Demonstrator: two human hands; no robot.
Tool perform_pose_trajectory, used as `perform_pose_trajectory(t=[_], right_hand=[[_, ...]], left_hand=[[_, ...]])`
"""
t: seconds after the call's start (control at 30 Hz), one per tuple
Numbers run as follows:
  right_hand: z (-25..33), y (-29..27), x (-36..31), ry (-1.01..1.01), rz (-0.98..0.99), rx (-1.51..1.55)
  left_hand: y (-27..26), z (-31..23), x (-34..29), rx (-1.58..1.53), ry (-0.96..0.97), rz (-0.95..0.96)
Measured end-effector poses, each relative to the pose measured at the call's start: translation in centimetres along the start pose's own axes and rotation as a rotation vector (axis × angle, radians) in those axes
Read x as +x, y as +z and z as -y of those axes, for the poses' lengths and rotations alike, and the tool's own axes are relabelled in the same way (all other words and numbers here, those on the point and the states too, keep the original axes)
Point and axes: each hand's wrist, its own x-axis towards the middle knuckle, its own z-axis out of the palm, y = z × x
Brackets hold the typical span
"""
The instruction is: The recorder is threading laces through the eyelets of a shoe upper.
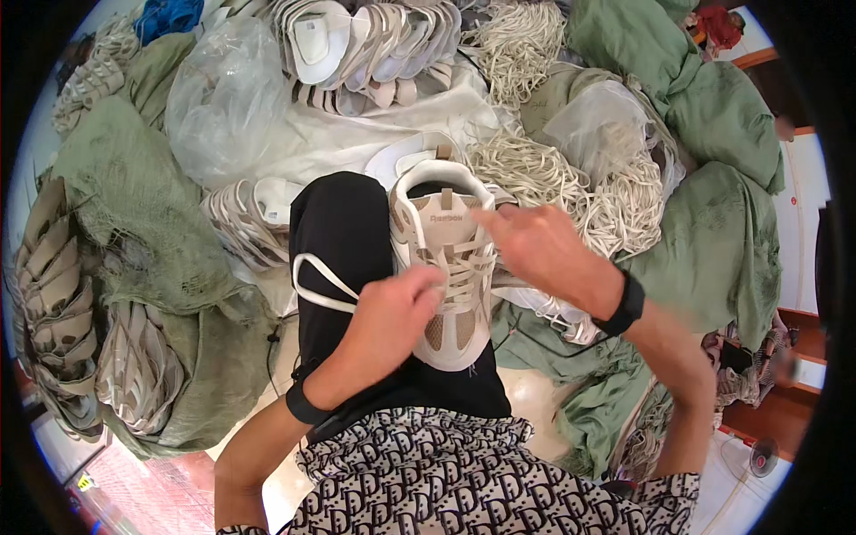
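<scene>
Beige shoe upper (457, 294) lies in the middle of the frame, toe toward the lower edge, over the black trousers (341, 209). It should be light and flexible, not fragile; the mesh looks soft, the toe perhaps stiffer. I would hold it by the padded collar (403, 189) or the side beside the laces. The left hand (388, 316) is curled near the white lace loop (323, 300); the right hand (548, 250) is bent beside the collar, blurred. I cannot tell what either pinches. The tongue (448, 234) carries one brown printed word; the shirt (428, 473) repeats black letters.
</scene>
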Motion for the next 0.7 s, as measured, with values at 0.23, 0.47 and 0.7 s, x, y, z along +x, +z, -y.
perform_pose_trajectory(t=[0.23, 0.47, 0.7], right_hand=[[2.7, 2.6, -1.3, 0.222, -0.013, 0.409], [3.4, 3.1, -1.5, 0.255, -0.079, 0.31], [0.1, 1.6, 0.6, 0.147, -0.369, -0.099]], left_hand=[[-1.5, -0.9, 0.0, 0.74, 0.879, -0.273], [-1.3, 1.0, 5.4, 0.922, 0.817, -0.202], [-0.3, 1.1, 5.3, 0.874, 0.748, -0.214]])
